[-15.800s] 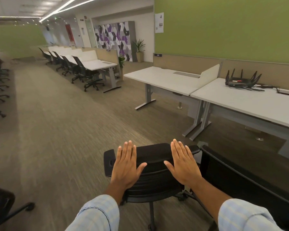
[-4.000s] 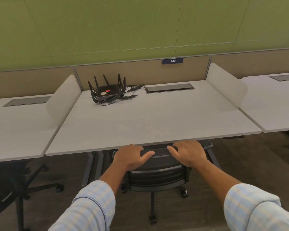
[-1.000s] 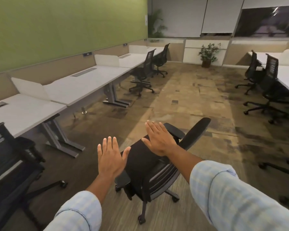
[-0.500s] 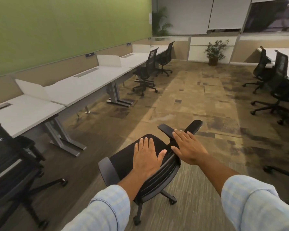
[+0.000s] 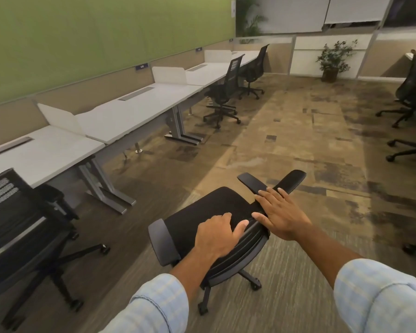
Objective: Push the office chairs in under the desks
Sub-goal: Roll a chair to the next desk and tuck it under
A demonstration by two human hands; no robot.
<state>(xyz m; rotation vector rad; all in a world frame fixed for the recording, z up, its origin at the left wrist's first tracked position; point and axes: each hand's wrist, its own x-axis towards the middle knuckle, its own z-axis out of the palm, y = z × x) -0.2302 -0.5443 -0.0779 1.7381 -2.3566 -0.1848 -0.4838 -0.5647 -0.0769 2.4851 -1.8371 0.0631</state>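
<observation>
A black office chair (image 5: 202,212) stands out on the carpet in front of me, its seat facing away toward the row of white desks (image 5: 135,114) along the green wall on the left. My left hand (image 5: 216,233) curls over the top edge of its backrest. My right hand (image 5: 280,213) lies flat on the backrest top near the right armrest, fingers spread. The desk nearest this chair has no chair under it.
Another black chair (image 5: 17,219) stands at the left by the nearest desk (image 5: 41,152). Two more chairs (image 5: 226,92) sit at desks further along. More chairs (image 5: 411,92) stand at the right. A potted plant (image 5: 333,61) is by the far wall.
Both hands have come down onto the chair's backrest; the left one went from flat to curled over the top edge. The view has tilted slightly down and left.
</observation>
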